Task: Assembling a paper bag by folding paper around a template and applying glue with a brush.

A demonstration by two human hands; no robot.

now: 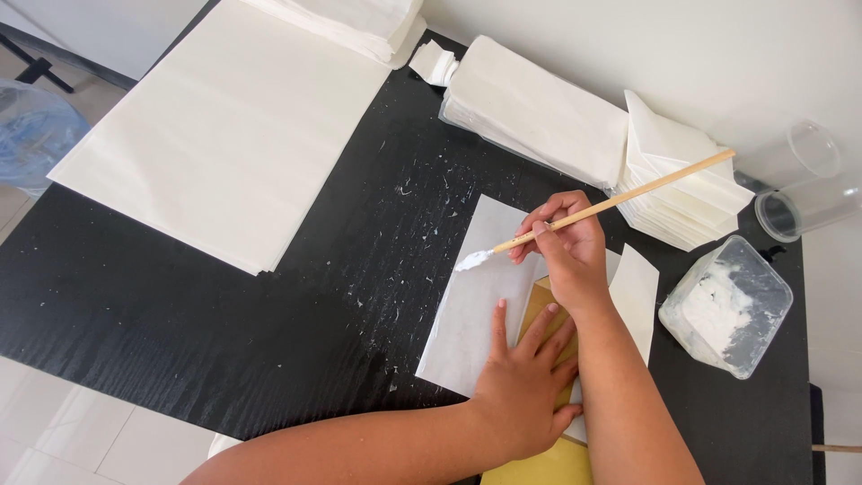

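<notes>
Evidently at the pasting step: the right hand pinched a brush, its white-loaded tip over the paper sheet on the black table. Spread flat, the left hand pinned sheet and yellow card. A steady stroke along the edge seemed due.

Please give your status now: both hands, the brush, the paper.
Right hand grips the brush, its tip white with paste. Left hand flat, pressing the white sheet and brown board. Paste tub to the right, apart. Nothing in the way.
</notes>
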